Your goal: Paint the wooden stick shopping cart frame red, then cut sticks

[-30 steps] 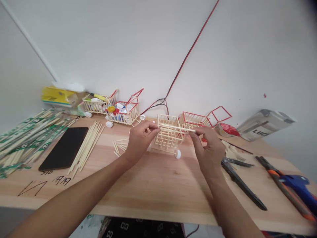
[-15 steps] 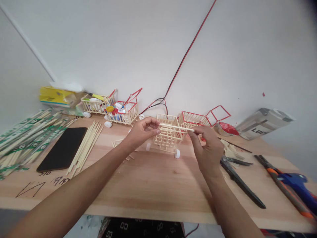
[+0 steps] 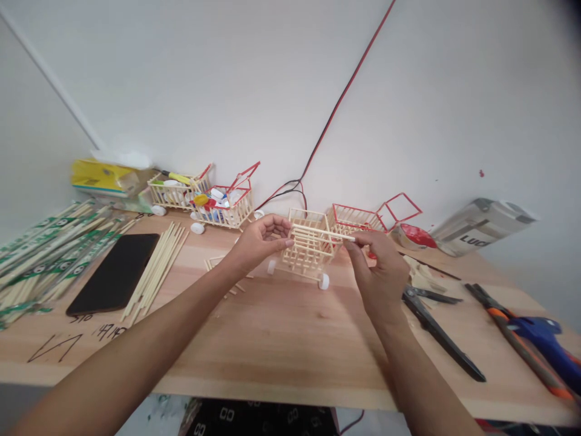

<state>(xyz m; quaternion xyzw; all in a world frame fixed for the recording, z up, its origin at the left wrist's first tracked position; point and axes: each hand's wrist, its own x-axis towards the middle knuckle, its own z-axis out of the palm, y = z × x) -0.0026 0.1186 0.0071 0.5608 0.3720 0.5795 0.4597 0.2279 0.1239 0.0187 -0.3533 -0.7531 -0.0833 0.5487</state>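
A small cart built of pale wooden sticks [image 3: 308,248], with white wheels, stands on the wooden table [image 3: 290,339] at its middle. My left hand [image 3: 263,241] grips the cart's left side, fingers curled on its frame. My right hand [image 3: 379,260] pinches one end of a thin wooden stick [image 3: 324,234], which lies level across the cart's top front edge.
Loose chopsticks [image 3: 158,266] and a black phone [image 3: 115,272] lie at the left, next to wrapped chopstick packs [image 3: 40,254]. Other stick carts [image 3: 204,200], one with red trim [image 3: 358,218], stand by the wall. Black cutters [image 3: 436,327] and a blue glue gun [image 3: 540,345] lie at the right.
My left hand let go of the stick's left end and took hold of the cart's side. The cart is tipped and lifted a little. My right hand keeps the stick.
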